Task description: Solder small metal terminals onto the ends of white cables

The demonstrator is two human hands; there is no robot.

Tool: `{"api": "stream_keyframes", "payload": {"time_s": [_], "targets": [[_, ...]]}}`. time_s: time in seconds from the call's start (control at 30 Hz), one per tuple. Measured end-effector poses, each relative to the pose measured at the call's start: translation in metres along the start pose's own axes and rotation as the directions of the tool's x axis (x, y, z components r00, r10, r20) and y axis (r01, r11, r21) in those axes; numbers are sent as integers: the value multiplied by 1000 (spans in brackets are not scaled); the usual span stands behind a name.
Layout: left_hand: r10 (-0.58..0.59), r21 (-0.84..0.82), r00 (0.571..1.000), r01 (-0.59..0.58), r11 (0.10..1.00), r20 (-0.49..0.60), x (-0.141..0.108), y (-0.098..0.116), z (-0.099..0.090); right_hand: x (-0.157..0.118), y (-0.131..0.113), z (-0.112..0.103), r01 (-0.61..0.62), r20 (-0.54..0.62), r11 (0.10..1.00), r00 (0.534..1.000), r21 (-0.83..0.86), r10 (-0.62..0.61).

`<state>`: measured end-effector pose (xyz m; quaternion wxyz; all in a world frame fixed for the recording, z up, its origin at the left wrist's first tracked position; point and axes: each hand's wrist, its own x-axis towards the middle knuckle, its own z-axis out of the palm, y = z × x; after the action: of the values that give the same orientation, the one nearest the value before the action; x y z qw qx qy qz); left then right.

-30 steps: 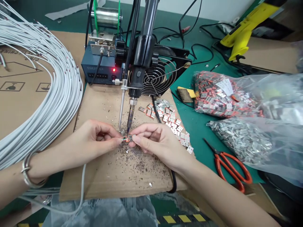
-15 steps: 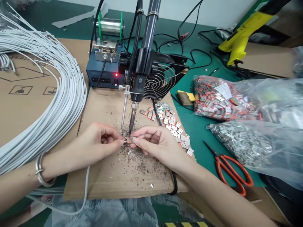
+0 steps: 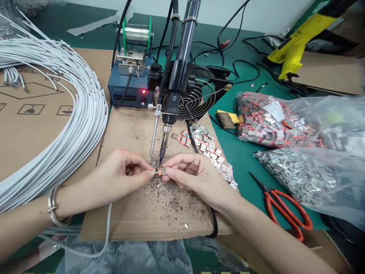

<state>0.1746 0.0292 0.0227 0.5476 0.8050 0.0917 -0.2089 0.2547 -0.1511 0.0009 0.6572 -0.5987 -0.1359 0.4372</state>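
brown cardboard [image 3: 128,228], strewn with dark crumbs, is laid over a green work surface [image 3: 242,160]. just below the tip of a soldering iron [image 3: 173,101], a usb-a plug [image 3: 164,171] is held between the 2 hands. its flat shell is dull silver, partly hidden by the right hand [image 3: 196,175]; its left end is orange-red, and is met by thin wires [image 3: 156,172], white and green among them. whether it is touched by the tip cannot be told. by the left hand [image 3: 124,173], the wires are pinched between thumb and forefinger; by the right, the shell is pinched between thumb and fingers. below the left wrist, a pale grey cable [image 3: 108,224] is looped. loose usb-a plugs [image 3: 218,152], silver and orange, are scattered to the right; white cables [image 3: 94,99] are coiled at the left.
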Motion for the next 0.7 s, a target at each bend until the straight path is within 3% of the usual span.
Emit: {"api": "stream_keyframes", "payload": {"time_s": [0.37, 0.7], "targets": [[-2, -2, 1000, 2, 1000, -18, 2, -2, 1, 0, 0, 1, 21, 13, 999, 1000, 41, -22], [63, 29, 997, -62, 998, -52, 11, 6, 2, -1, -3, 4, 3, -3, 999, 1000, 45, -2]]}}
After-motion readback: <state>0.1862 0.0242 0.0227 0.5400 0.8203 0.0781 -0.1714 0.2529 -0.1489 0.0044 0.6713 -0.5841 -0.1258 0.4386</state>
